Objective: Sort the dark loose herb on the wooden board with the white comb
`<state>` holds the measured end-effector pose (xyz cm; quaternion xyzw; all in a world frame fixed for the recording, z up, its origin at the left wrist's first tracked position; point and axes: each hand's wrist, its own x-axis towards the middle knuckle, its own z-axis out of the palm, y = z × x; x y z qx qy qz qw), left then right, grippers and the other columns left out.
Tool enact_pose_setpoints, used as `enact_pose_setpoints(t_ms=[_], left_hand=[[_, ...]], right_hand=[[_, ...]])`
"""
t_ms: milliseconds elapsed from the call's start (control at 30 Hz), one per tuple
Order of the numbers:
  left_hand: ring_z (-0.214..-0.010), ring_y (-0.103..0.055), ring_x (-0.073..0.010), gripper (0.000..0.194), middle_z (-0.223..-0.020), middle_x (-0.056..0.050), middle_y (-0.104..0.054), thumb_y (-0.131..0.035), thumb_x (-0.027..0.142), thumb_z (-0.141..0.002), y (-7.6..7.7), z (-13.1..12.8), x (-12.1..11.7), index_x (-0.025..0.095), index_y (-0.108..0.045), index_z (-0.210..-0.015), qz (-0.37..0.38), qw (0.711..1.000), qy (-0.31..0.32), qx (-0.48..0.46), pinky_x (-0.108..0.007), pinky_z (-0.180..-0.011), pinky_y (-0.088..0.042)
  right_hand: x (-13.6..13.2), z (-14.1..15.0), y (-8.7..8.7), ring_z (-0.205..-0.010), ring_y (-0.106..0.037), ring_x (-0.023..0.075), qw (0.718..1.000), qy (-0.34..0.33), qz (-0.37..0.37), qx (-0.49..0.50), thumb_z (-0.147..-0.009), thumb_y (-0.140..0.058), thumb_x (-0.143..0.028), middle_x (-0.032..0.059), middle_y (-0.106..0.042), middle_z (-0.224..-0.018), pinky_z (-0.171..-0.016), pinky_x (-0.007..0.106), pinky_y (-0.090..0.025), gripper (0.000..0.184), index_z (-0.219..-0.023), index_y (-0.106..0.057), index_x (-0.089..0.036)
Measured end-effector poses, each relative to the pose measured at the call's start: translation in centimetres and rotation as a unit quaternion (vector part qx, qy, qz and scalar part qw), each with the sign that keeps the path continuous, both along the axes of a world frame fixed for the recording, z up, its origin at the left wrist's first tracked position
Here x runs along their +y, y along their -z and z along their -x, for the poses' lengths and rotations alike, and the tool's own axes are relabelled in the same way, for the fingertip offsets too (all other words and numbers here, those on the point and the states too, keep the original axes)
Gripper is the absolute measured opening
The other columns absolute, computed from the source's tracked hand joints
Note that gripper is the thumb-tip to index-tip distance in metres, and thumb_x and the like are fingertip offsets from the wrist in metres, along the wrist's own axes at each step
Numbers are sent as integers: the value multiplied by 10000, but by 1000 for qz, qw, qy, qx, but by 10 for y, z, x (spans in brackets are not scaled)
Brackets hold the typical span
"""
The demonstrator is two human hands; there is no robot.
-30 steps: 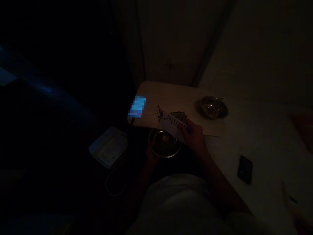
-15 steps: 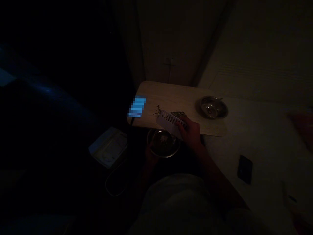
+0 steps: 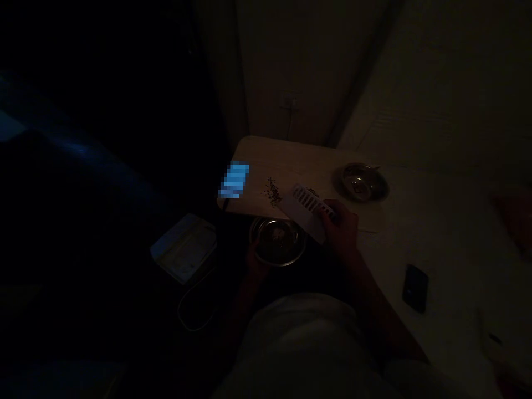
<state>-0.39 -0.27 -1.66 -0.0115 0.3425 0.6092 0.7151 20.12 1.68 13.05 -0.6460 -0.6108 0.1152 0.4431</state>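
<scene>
The scene is dim. My left hand (image 3: pixel 257 263) is closed on the left side of a shiny metal bowl (image 3: pixel 277 260), which is held just below the near edge of a light wooden tabletop (image 3: pixel 299 158). Inside the bowl something small lies at the bottom, too dark to name. My right hand (image 3: pixel 343 224) grips a pale flat piece with a row of slots (image 3: pixel 301 213), tilted over the tabletop's near edge. Small dark grains (image 3: pixel 273 193) are scattered on the wood left of it; more grains are partly hidden behind it.
A second metal bowl (image 3: pixel 363 183) stands at the tabletop's right end. A lit, blurred screen (image 3: pixel 234 180) is at its left end. A dark phone (image 3: pixel 415 288) lies on the pale surface at right. A pale box-like object (image 3: pixel 185 249) and a looped cord (image 3: pixel 183 318) are lower left.
My right hand has moved the slotted piece to the right and slightly up. More grains show at its left, fewer behind it. The bowl in my left hand has barely moved.
</scene>
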Motion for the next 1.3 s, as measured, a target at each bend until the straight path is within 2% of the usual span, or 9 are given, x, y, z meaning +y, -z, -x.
enact_pose_setpoints(t_ms=[67, 167, 300, 433, 567, 733, 967, 1200, 1300], left_hand=[[-1223, -576, -325, 290, -1002, -90, -752, -604, 299, -785, -2, 0, 1, 182, -713, -1026, 37, 999, -1, 6, -497, -1066, -419], [-1232, -570, -320, 309, -1017, -95, -750, -603, 287, -777, -5, 0, 1, 169, -705, -1043, 62, 998, 4, -5, -486, -1068, -422], [-1262, -542, -337, 352, -1080, -127, -734, -602, 318, -776, -2, -1, 0, 140, -697, -1065, 48, 998, 23, -27, -498, -1076, -411], [-1282, -525, -340, 374, -1118, -113, -726, -608, 342, -771, 1, -1, -1, 163, -696, -1088, 25, 999, 22, -28, -502, -1083, -404], [-1284, -520, -350, 400, -1130, -124, -721, -616, 351, -773, 0, -1, -1, 153, -690, -1112, 22, 999, 22, -21, -520, -1082, -399], [-1265, -540, -338, 340, -1058, -114, -742, -638, 303, -754, 1, -2, -1, 144, -704, -1048, 39, 999, -5, -9, -499, -1083, -404], [-1237, -564, -340, 436, -1134, -136, -718, -626, 335, -759, 6, -2, 0, 135, -671, -1144, 27, 999, 27, -35, -517, -1071, -409], [-1218, -581, -327, 407, -1094, -108, -734, -620, 305, -778, 2, -3, 0, 158, -669, -1155, 42, 999, 0, -6, -503, -1073, -411], [-1229, -571, -335, 398, -1104, -124, -728, -609, 307, -784, 1, -2, 0, 138, -675, -1139, 49, 998, 13, -20, -505, -1074, -411]], right_hand=[[-3, -5, 3, -676, -648, 192, 999, 41, -5, 8, -842, -606, -405, 47, -730, -824, -609, 291, -478, 251, -951, -688, -195], [-8, -5, 7, -688, -644, 191, 999, 44, 3, 14, -837, -606, -403, 43, -721, -816, -631, 295, -482, 243, -937, -673, -191], [-11, 8, 9, -698, -651, 182, 999, 8, 22, 30, -849, -592, -393, 38, -719, -836, -624, 281, -480, 229, -951, -658, -199], [-11, 18, 10, -691, -651, 184, 999, -14, 43, 13, -849, -581, -379, 40, -722, -842, -632, 286, -480, 223, -960, -655, -200], [-11, 15, 13, -684, -640, 183, 999, 2, 44, 12, -842, -587, -372, 42, -718, -840, -620, 284, -470, 215, -955, -647, -199], [-11, 10, 14, -675, -628, 180, 998, 29, 42, 20, -855, -572, -386, 42, -705, -826, -613, 286, -461, 221, -953, -631, -196], [-8, 20, 16, -656, -623, 179, 999, 17, 33, 22, -853, -564, -377, 32, -697, -796, -596, 283, -450, 200, -936, -619, -203], [-8, 21, 16, -647, -614, 178, 999, 29, 40, 12, -846, -563, -368, 33, -694, -782, -581, 278, -438, 206, -948, -624, -200], [-9, 18, 15, -650, -613, 177, 999, 31, 32, 9, -852, -555, -356, 31, -690, -783, -600, 284, -443, 192, -942, -623, -200]])
